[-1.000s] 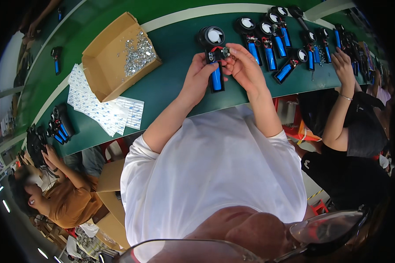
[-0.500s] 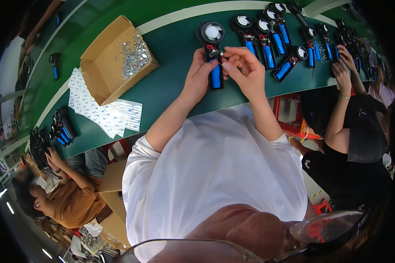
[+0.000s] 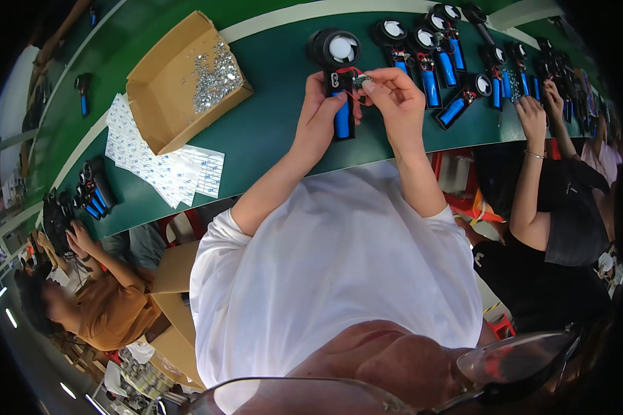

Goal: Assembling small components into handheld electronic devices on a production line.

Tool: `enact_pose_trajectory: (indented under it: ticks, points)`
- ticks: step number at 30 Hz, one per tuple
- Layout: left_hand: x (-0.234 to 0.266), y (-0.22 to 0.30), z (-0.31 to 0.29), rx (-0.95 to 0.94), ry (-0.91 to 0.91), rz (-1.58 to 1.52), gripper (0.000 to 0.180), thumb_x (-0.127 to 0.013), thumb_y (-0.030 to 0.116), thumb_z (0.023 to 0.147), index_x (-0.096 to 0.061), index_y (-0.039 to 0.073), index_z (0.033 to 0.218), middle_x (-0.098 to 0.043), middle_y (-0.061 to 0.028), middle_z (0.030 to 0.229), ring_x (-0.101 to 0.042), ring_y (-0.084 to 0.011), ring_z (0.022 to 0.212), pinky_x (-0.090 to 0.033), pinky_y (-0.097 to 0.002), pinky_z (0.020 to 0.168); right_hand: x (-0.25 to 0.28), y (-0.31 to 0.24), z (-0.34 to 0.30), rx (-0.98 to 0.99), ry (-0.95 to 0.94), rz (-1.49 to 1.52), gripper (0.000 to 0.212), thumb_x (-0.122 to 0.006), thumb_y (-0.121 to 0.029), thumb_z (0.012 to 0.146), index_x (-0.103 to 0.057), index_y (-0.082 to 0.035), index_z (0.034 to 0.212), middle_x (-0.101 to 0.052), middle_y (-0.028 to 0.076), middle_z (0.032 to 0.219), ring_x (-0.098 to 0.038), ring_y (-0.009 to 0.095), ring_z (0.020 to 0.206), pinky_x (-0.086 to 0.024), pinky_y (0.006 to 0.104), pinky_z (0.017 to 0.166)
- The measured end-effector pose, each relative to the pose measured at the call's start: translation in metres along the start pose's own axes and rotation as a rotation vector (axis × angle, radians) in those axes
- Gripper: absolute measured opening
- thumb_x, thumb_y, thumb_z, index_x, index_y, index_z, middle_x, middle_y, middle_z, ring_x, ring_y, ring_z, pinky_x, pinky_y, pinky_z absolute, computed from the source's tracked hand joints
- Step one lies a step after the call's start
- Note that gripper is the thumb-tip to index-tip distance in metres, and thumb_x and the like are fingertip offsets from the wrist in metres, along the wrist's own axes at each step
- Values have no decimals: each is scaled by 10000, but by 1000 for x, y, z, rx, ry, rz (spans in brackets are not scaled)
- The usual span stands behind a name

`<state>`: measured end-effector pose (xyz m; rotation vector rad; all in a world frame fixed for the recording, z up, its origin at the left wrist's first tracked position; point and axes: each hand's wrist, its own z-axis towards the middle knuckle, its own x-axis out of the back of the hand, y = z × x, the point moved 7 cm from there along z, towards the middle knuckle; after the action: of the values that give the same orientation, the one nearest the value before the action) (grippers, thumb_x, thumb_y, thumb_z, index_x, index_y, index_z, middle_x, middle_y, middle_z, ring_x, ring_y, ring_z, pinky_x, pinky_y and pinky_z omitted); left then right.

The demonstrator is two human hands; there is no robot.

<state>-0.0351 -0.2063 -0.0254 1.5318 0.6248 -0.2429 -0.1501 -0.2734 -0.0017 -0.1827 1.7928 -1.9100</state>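
Note:
In front of me, a black handheld device (image 3: 333, 50) with a round head and a white disc has its handle laid bare. A blue cylindrical battery (image 3: 342, 119) sits in that handle. My left hand (image 3: 315, 116) is closed around the handle, thumb by the top of the battery. Between thumb and fingers, my right hand (image 3: 400, 104) pinches a small circuit board (image 3: 359, 82) just right of the handle. Red wires (image 3: 351, 70) run from the board to the device. The right fingertips partly cover the board.
Left on the green table (image 3: 270, 128) stands a cardboard box (image 3: 152, 111) with many small shiny metal parts (image 3: 216, 79). Printed white sheets (image 3: 145, 162) lie beside it. Several similar devices (image 3: 429, 76) lie to the right. Co-workers' hands (image 3: 531, 116) work at the far right, others at the left.
The circuit board has come up out of the handle and to the right, in my right hand's fingers, with its red wires now stretched out. My left hand keeps holding the device.

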Motion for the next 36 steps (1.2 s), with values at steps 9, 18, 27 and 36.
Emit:
enact_pose_trajectory:
  ticks: [9,18,27,36]
  points:
    - [16,-3,-9,61,-6,-63,203,-419,84,990,-358,6,1167,-596,-143,981,-630,-187,778,-553,-325,699,-19,-24,-5,160,-219,-427,301,-647,67,845,-657,-14,1134,-607,26,881,-601,75,747,-488,213,673]
    - [38,12,-19,-48,114,221,136,-484,93,998,-429,9,1090,-579,-84,926,-616,-130,755,-537,-276,645,-53,-32,-26,432,-232,-793,219,-742,-20,763,-685,-49,972,-625,70,915,-645,210,772,-522,314,631]
    - [36,-5,-17,105,99,-1,181,-504,173,1021,-464,26,1119,-585,-53,993,-580,-94,840,-502,-250,719,-52,-23,-41,594,-70,-868,272,-743,12,766,-693,-25,1030,-642,121,969,-659,241,794,-527,307,653]
    - [-16,-9,18,37,-10,292,221,-481,150,1015,-415,-20,1139,-571,-94,974,-580,-123,885,-509,-271,729,-7,-47,-23,508,-18,-882,334,-673,-3,764,-681,-78,1089,-610,81,882,-624,243,766,-510,331,640]
